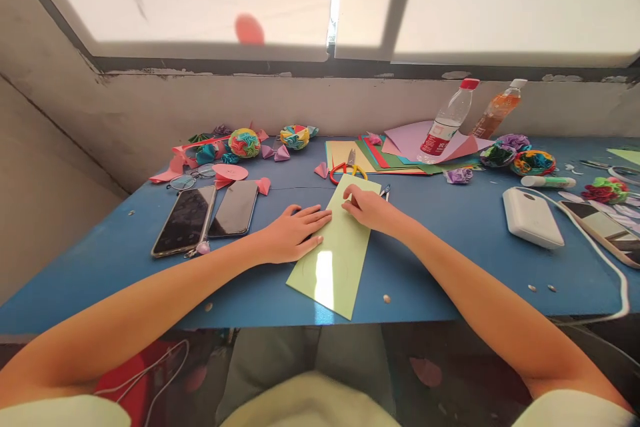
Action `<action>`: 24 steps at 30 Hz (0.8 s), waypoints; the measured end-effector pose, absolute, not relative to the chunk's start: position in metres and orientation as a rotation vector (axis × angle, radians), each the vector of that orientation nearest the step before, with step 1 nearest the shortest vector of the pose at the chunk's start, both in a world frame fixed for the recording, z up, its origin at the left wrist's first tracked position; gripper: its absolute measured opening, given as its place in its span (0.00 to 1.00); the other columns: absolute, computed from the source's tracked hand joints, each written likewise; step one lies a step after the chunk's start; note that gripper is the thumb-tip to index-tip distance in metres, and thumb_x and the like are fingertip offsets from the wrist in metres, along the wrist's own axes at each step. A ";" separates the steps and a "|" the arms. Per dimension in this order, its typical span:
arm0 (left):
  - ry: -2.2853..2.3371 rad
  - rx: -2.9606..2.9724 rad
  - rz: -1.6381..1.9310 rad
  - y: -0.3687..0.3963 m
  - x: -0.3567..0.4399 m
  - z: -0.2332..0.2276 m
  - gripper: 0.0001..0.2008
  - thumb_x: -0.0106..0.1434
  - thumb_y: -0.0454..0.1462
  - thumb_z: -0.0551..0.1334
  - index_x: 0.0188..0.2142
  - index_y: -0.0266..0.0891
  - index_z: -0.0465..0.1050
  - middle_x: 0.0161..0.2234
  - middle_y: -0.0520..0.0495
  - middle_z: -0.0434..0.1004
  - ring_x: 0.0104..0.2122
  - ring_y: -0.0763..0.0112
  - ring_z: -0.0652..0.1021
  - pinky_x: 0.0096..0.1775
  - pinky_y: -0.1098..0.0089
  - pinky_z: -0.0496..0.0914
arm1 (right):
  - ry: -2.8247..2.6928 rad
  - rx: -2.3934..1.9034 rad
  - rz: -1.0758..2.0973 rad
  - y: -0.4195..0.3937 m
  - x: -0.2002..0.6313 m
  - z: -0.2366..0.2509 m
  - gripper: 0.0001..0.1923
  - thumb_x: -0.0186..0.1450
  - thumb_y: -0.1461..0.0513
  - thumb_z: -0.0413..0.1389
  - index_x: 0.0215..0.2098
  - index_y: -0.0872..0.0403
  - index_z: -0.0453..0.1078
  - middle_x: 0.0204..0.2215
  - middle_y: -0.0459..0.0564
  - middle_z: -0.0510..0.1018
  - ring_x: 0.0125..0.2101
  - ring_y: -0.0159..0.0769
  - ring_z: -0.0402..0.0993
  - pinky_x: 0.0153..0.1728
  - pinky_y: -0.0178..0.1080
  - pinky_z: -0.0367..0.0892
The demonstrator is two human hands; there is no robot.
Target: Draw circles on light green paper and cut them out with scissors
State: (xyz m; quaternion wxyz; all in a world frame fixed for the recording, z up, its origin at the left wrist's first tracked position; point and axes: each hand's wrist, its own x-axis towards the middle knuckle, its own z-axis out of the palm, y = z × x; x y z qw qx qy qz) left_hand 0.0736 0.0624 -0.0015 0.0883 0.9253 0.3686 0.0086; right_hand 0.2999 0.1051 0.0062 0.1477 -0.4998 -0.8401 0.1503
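Blue bench (pixel 450 207) carries green paper (pixel 343 247), likely light, creasable, best edge-held, with left hand (pixel 295 235) flat, released, right hand (pixel 369 207) curled, grip unclear.

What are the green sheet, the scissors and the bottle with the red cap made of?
Green sheet: paper or thin card, smooth-looking, with flat, crisp edges; its bright patch could be shine or sunlight.
Scissors: probably metal blades, grey, with handles likely plastic, brightly red and yellow.
Bottle: likely clear, glossy plastic, because it's see-through above the label; glass isn't ruled out.
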 end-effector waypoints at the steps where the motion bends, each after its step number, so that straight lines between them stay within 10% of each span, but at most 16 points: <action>1: 1.100 2.751 0.010 0.062 0.073 -0.001 0.27 0.68 0.47 0.38 0.65 0.46 0.43 0.65 0.50 0.45 0.64 0.64 0.48 0.59 0.60 0.41 | -2.410 -1.416 0.450 0.105 0.300 0.007 0.13 0.66 0.62 0.48 0.48 0.57 0.64 0.30 0.51 0.76 0.30 0.36 0.71 0.30 0.36 0.62; 12: 1.191 2.871 0.025 0.055 0.078 0.002 0.26 0.68 0.46 0.38 0.63 0.42 0.51 0.63 0.45 0.54 0.60 0.61 0.57 0.52 0.60 0.53 | -2.494 -1.128 0.348 0.104 0.295 -0.005 0.10 0.65 0.64 0.49 0.40 0.58 0.71 0.33 0.53 0.74 0.33 0.35 0.70 0.36 0.36 0.64; 24: 1.126 2.753 -0.011 0.062 0.072 0.000 0.30 0.67 0.52 0.36 0.66 0.46 0.38 0.66 0.52 0.41 0.65 0.64 0.46 0.59 0.60 0.40 | -2.701 -1.331 0.066 0.095 0.293 0.005 0.12 0.68 0.62 0.45 0.39 0.59 0.69 0.34 0.53 0.73 0.30 0.34 0.70 0.28 0.34 0.57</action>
